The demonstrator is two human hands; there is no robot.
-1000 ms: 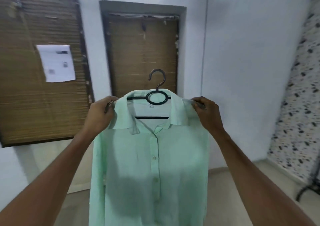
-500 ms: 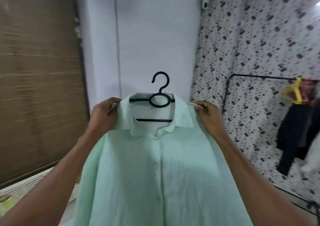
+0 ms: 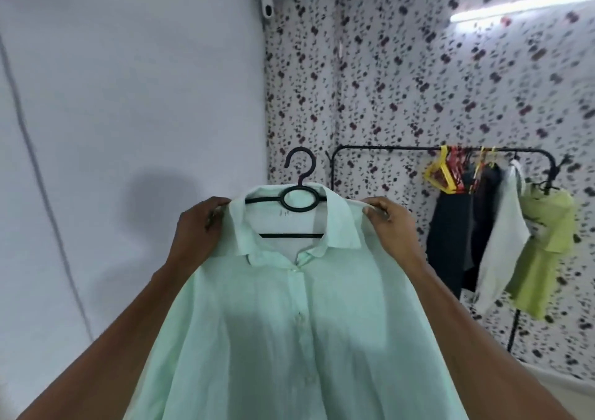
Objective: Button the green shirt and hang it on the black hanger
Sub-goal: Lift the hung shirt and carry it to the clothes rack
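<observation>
Room: you have swung to your right. A second ago you faced brown blinds on a white wall; now the plain wall fills your left and the speckled wall your right.
Clothes rail: the black clothes rail has come fully into view to your right, against the speckled wall. It already carries a yellow hanger, dark clothes, a white garment and a yellow-green top. The stretch of bar nearest you looks bare.
Green shirt: the green shirt is held up in front of you, on the hanger, front placket closed down the middle as far as the frame shows. Its position between your hands is unchanged over the last second.
Black hanger: the black hanger sits inside the collar, its hook upright and free, well short of the rail.
Left hand: your left hand is closed on the shirt's left shoulder, pinching cloth over the hanger end.
Right hand: your right hand is closed on the right shoulder the same way.
Meaning: buttoning and fitting the hanger look done. The turn suggests you are carrying the shirt to the rail, so what remains is probably hooking it on the bare end.
Watch: with both hands on the shoulders, the hook may swivel as you reach up.
</observation>
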